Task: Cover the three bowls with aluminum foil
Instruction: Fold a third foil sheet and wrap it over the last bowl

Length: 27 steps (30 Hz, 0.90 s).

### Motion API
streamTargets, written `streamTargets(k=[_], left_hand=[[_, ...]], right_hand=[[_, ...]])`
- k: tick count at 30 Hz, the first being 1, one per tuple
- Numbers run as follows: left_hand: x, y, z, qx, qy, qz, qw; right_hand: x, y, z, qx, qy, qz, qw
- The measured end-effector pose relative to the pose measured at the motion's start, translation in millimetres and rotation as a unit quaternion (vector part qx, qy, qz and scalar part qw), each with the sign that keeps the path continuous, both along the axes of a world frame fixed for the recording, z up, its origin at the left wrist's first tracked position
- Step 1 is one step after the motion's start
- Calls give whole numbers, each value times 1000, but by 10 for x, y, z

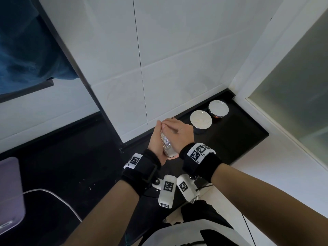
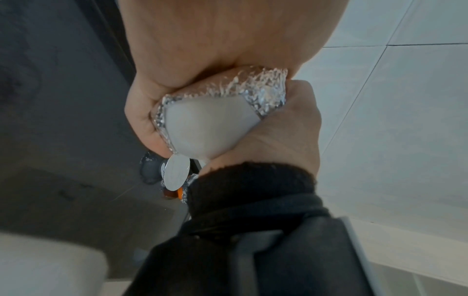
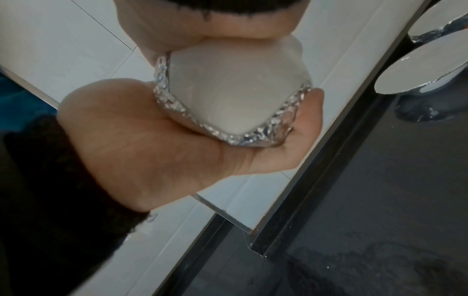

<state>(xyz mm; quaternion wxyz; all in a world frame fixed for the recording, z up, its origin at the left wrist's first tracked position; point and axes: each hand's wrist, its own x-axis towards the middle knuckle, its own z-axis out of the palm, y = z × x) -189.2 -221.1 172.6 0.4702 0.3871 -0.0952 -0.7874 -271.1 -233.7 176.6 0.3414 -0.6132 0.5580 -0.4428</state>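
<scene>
Both my hands cup a foil-covered bowl (image 1: 166,145) just above the black counter (image 1: 239,137). My left hand (image 1: 155,139) wraps its left side and my right hand (image 1: 177,131) curls over its top and right side, fingertips meeting at the far rim. In the wrist views the foil top (image 2: 210,128) (image 3: 235,88) is smooth, with a crinkled foil edge (image 2: 266,94) pressed down under the palms. Two more foil-covered bowls (image 1: 201,119) (image 1: 218,108) stand side by side at the back right of the counter.
A white tiled wall (image 1: 159,68) rises right behind the counter. A frosted glass door (image 1: 292,89) in a white frame closes the right side. A pale purple appliance (image 1: 9,190) and a white cable (image 1: 58,197) lie on the dark surface at the lower left.
</scene>
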Motion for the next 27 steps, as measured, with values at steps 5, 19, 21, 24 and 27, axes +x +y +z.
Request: streamTargets(k=[5, 19, 21, 24, 27], left_hand=[[72, 39, -104, 26, -10, 0, 1000], [87, 14, -124, -121, -291, -83, 945], [78, 36, -57, -111, -262, -57, 957], [134, 51, -19, -57, -211, -63, 974], [181, 80, -2, -12, -152, -99, 983]], right_hand=[[42, 35, -31, 46, -50, -13, 998], [-37, -97, 22, 238, -237, -106, 936], [-59, -130, 34, 242, -242, -93, 935], [-79, -108, 123, 244, -274, -33, 930], [-177, -34, 132, 175, -144, 70, 971]])
